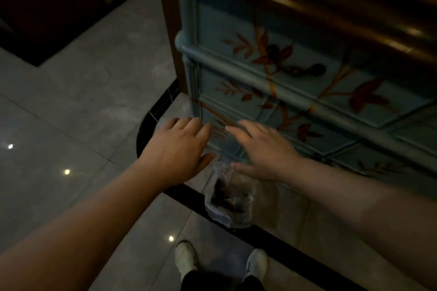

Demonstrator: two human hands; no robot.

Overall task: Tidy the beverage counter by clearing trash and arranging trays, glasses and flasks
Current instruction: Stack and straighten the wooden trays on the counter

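Pretty dim shot, looking straight down at the floor next to a painted cabinet. The person's left hand (178, 149) and right hand (262, 149) are both stretched out palm-down, side by side, hovering in front of the bottom of the blue cabinet (295, 73) with the red leaf pattern. Fingers on both hands are spread loose and flat, not curled around anything, so both hands are empty. The two sets of fingertips are close but apart, with a gap of cabinet front showing between them.

Right under the hands, lower down on the floor, sits a small bin lined with a clear plastic bag (230, 198). It's got some dark crumpled stuff in it, probably trash, but the picture is too dark and blurry to say what exactly. The bag's upper edge looks like it comes up near both thumbs; can't tell if either thumb actually touches it.

The bin stands by a curved black strip (151, 120) in the grey tile floor (71, 113). The wooden edge of the desk (331, 7) runs across the top, above the cabinet. Two white shoes (186, 258) show at the bottom.
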